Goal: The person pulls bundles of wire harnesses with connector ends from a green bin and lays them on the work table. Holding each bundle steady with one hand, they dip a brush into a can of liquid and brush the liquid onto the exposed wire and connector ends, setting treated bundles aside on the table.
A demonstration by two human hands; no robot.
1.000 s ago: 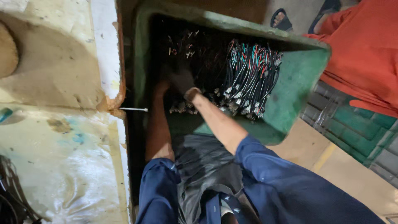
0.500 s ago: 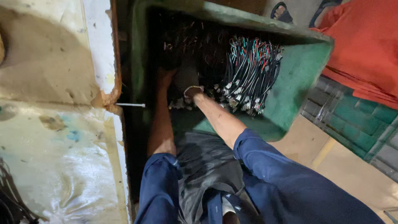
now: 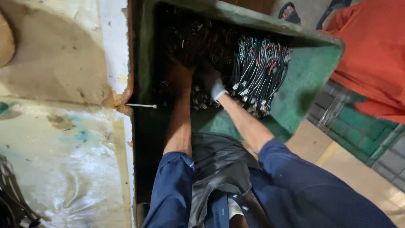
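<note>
1. Wire harnesses (image 3: 261,71) are lying bundled in the upper right part of a green bin (image 3: 314,84), their long axis running roughly from the far rim down toward the person, with the connector ends pointing toward the person.
2. A darker tangle of wires (image 3: 198,46) is filling the shaded far-left part of the same bin; its separate pieces are too dim to tell apart.
3. The right hand (image 3: 209,80) (wearing a dark glove with a pale cuff) is reaching down into the bin and is sitting just beside the lower left edge of the bundle, so it is the nearer hand. Its fingers are buried in the dark wires, and I cannot tell how far they are closed or whether they are gripping anything.
4. The left hand (image 3: 179,71) is reaching in alongside, farther from the bundle, over the dark tangle; its grasp is likewise lost in shadow.
5. Both blue sleeves (image 3: 295,185) are pushed up the forearms, with a dark apron (image 3: 219,169) hanging between them.
6. A stained table (image 3: 63,147) is standing left of the bin, a thin metal pin (image 3: 141,105) jutting from its edge toward the bin.
7. Another person in an orange garment (image 3: 371,55) is standing at right.
</note>
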